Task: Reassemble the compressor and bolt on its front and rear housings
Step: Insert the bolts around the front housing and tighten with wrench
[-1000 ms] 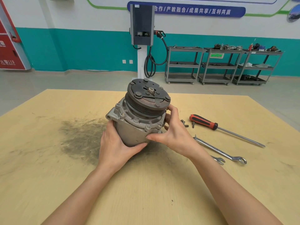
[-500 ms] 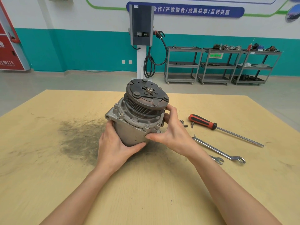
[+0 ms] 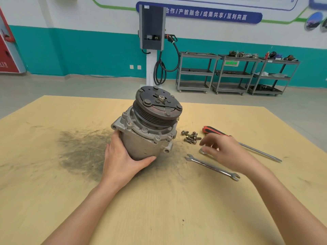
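Left hand [image 3: 123,160] wraps the grey cast-metal compressor [image 3: 146,126] upright; right hand [image 3: 224,151], fingers loosely spread and empty, should pinch one dull steel bolt [image 3: 190,137] cleanly.

Bolts [image 3: 190,138] reachable between compressor [image 3: 147,124] and screwdriver [image 3: 216,132] (wrench [image 3: 212,167] nearer).

Left hand [image 3: 122,160] cupped, fingers wrapped, gripping. Right hand [image 3: 228,151] raised, blurred, fingers loosely spread, empty.

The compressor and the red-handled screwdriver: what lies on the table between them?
A small pile of loose bolts lies between compressor and screwdriver, shown in the head view.
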Demonstrator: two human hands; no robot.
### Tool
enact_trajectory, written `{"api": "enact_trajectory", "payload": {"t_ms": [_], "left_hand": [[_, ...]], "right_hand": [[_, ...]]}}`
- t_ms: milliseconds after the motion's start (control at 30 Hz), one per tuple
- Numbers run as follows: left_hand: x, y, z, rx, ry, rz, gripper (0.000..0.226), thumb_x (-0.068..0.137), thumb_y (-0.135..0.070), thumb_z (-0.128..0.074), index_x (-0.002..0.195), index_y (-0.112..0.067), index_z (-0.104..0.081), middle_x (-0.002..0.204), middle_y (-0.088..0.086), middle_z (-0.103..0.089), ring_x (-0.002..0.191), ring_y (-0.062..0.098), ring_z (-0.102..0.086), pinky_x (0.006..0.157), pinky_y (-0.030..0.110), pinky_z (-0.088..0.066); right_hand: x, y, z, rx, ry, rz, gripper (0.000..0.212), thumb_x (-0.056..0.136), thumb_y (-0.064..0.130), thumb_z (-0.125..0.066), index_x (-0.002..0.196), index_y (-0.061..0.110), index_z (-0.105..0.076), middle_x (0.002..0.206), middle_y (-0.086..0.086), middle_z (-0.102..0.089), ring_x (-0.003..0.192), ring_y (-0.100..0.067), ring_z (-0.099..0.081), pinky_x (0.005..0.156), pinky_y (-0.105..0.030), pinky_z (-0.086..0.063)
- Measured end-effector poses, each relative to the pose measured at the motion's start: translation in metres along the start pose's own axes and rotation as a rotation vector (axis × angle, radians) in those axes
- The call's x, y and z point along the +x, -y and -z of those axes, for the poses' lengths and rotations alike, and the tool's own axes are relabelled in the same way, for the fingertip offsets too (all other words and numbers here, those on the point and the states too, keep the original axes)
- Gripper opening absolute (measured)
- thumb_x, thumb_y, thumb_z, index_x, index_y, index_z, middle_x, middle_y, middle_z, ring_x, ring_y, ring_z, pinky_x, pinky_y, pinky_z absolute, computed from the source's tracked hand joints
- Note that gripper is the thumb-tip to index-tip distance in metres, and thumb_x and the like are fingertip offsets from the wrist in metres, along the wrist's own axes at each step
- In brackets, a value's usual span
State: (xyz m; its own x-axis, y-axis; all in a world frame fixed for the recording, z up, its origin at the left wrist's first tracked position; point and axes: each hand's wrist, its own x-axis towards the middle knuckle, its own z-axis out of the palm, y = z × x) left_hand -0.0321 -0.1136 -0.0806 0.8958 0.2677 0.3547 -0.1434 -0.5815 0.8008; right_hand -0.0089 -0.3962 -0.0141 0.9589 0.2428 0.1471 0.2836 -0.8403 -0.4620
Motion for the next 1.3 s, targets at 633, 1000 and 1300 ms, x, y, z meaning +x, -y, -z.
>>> {"api": "enact_trajectory", "payload": {"t_ms": [633,1000,1300], "left_hand": [[0.001,0.000,0.000,-0.017,-0.003,-0.017,0.123,0.036,-0.071,-0.079,0.139,-0.037,-0.022,0.141,-0.004,-0.044,0.132,0.022,-0.043,0.107,0.051,-0.042],[0.003,0.001,0.000,-0.032,0.013,-0.038,0.125,0.039,-0.064,-0.086,0.141,-0.026,-0.025,0.141,-0.002,-0.046,0.132,0.022,-0.045,0.108,0.051,-0.041],[0.003,0.001,0.000,-0.033,0.014,-0.048,0.126,0.039,-0.067,-0.084,0.141,-0.025,-0.025,0.142,-0.002,-0.045,0.133,0.022,-0.044,0.109,0.050,-0.040]], "right_hand": [[0.036,0.012,0.024,0.507,-0.265,-0.171,0.013,0.094,0.006,-0.047,0.085,0.011,-0.056,0.076,-0.009,-0.063,0.056,-0.019,-0.066,0.055,-0.032,-0.056],[0.056,0.029,0.001,1.596,-0.418,-0.308,0.038,0.106,0.029,-0.033,0.086,0.005,-0.055,0.059,-0.006,-0.050,0.047,-0.015,-0.062,0.041,-0.015,-0.046],[0.054,0.034,-0.015,1.658,-0.430,-0.253,0.036,0.106,0.027,-0.034,0.088,0.003,-0.054,0.062,-0.009,-0.053,0.057,-0.022,-0.070,0.047,-0.015,-0.050]]}}
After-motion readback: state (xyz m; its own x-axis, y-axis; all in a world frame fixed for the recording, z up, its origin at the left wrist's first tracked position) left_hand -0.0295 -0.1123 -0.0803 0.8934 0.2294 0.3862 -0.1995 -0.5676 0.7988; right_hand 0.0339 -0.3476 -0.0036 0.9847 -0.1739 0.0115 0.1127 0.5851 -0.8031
